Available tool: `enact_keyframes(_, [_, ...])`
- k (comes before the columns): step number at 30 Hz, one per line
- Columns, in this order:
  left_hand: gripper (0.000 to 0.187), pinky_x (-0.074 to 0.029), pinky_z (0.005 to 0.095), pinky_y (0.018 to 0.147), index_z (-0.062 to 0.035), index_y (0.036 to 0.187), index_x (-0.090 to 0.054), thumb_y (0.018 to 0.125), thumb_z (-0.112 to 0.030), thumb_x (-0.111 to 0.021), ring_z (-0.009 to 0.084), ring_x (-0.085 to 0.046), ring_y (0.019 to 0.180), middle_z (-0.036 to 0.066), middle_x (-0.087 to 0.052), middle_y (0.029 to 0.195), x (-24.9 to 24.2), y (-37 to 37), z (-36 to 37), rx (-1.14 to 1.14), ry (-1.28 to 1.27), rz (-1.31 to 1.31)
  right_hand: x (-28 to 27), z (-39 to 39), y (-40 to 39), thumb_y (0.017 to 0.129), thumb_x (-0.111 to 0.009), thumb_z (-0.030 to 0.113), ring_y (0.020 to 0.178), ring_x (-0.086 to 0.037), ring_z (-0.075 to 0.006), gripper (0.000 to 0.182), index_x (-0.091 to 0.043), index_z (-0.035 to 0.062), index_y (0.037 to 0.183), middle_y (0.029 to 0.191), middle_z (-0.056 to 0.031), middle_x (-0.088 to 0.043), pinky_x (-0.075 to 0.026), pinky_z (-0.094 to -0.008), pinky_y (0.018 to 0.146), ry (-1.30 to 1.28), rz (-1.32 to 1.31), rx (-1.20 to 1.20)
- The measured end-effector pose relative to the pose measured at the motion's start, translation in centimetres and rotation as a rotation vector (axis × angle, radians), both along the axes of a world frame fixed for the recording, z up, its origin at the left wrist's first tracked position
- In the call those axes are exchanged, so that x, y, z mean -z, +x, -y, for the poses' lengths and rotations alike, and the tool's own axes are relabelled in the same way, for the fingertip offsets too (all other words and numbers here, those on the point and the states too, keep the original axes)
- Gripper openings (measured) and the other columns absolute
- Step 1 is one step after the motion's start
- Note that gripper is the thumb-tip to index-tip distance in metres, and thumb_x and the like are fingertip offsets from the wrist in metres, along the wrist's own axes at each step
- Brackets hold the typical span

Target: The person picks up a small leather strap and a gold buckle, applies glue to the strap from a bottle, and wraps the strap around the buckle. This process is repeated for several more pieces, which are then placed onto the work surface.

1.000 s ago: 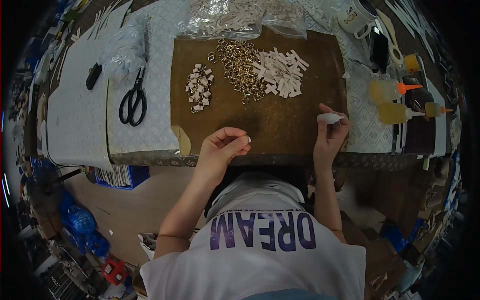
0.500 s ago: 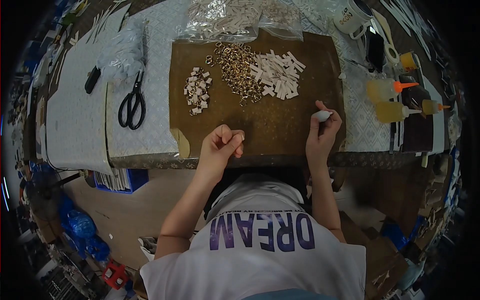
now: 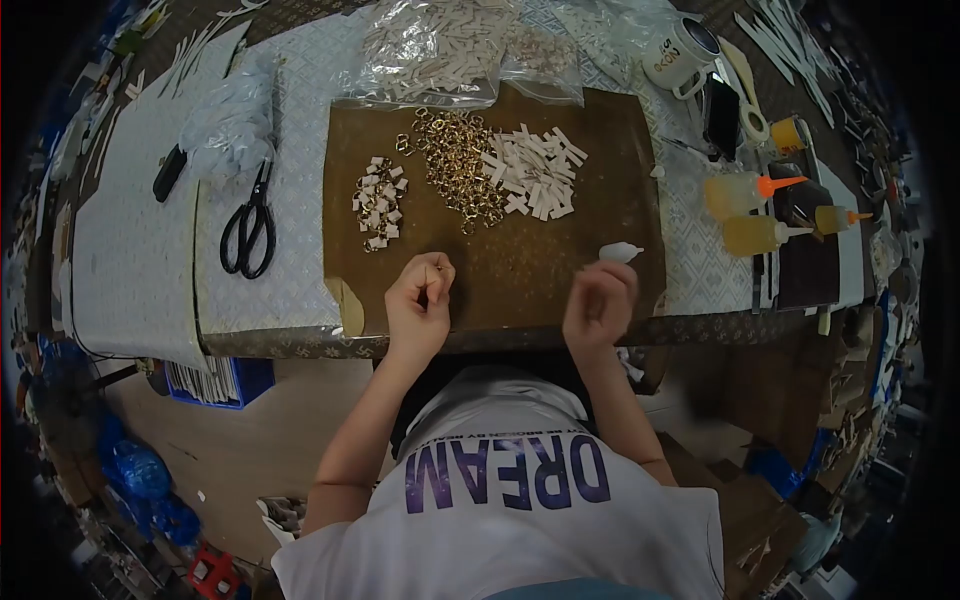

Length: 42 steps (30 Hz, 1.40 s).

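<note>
My left hand [image 3: 418,305] is closed in a pinch over the front of the brown mat [image 3: 535,290]; whatever its fingertips hold is too small and hidden to make out. Curled and smeared by motion, my right hand [image 3: 598,305] is just in front of a small white dropper bottle [image 3: 620,252], which lies on the mat. Farther back are a pile of gold metal clasps [image 3: 460,165] and a pile of short pale strips [image 3: 538,172]. At the left of the mat sits a small heap of clasps with pale strips folded on them [image 3: 380,203].
Black-handled scissors [image 3: 248,235] lie left of the mat. Clear bags of pale strips [image 3: 430,50] are at the back. On the right stand a mug [image 3: 680,55], a phone [image 3: 721,118] and yellowish glue bottles [image 3: 745,235], near a tape roll [image 3: 754,122].
My right hand has let go of the white dropper bottle, leaving it on the mat, and has moved left towards me. My left hand stays pinched. The view has shifted slightly.
</note>
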<state>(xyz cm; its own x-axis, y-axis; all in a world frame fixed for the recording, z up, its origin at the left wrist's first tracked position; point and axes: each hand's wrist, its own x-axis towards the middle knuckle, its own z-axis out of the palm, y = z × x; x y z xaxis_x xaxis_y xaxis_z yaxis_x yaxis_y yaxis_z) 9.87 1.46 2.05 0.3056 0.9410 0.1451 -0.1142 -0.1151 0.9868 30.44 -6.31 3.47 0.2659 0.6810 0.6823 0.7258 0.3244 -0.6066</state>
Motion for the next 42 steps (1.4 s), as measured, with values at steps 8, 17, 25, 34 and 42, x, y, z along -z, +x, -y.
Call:
enact_keyframes(8, [0.02,-0.04,0.0219,0.062,-0.0034,0.067,-0.035,0.069,0.014,-0.045,0.0164,-0.048,0.068,0.011,-0.053,0.08,-0.9,0.2,0.5,-0.085,0.284,-0.217,0.2,-7.3,-2.1,0.083,-0.064,0.007,0.075,-0.057,-0.0264,0.015,-0.056,0.0037,0.096,0.091,-0.0106,-0.054,-0.047,-0.0335,0.065,-0.447,0.0,0.086])
enact_keyframes(17, [0.031,-0.025,0.0159,0.048,-0.0104,0.066,-0.032,0.08,0.015,-0.043,0.0028,-0.029,0.059,0.006,-0.05,0.098,-1.3,-0.8,-0.3,0.043,-0.242,0.232,0.7,-7.6,-2.4,0.084,-0.061,0.007,0.078,-0.057,-0.0291,0.01,-0.054,0.004,0.09,0.087,-0.0101,-0.054,-0.047,-0.0352,0.065,-0.371,0.039,0.139])
enact_keyframes(25, [0.033,-0.023,0.0169,0.045,-0.0126,0.067,-0.033,0.086,0.011,-0.045,0.0012,-0.029,0.056,0.007,-0.052,0.098,-2.3,-1.6,-1.3,-0.011,-0.449,0.338,1.3,-7.0,-1.8,0.093,-0.052,0.005,0.065,-0.049,-0.0053,0.006,-0.056,0.0032,0.097,0.076,0.0006,-0.054,-0.041,-0.0213,0.059,-0.269,-0.376,-0.012])
enact_keyframes(34, [0.035,-0.023,0.017,0.044,-0.0124,0.064,-0.031,0.086,0.011,-0.046,0.0014,-0.029,0.054,0.009,-0.053,0.1,-2.0,-1.6,-1.4,-0.009,-0.432,0.331,0.7,-6.8,-1.8,0.092,-0.053,0.003,0.06,-0.039,-0.0003,0.01,-0.058,0.0036,0.1,0.073,0.0051,-0.048,-0.032,-0.0167,0.053,-0.286,-0.469,-0.057])
enact_keyframes(42, [0.037,-0.023,0.017,0.044,-0.0124,0.062,-0.029,0.086,0.012,-0.045,0.0016,-0.029,0.054,0.008,-0.052,0.1,-2.0,-1.4,-1.4,-0.016,-0.413,0.33,0.8,-6.8,-1.9,0.091,-0.052,0.001,0.06,-0.043,-0.0018,0.013,-0.061,0.0021,0.1,0.074,0.0024,-0.052,-0.035,-0.0176,0.053,-0.35,-0.57,-0.158])
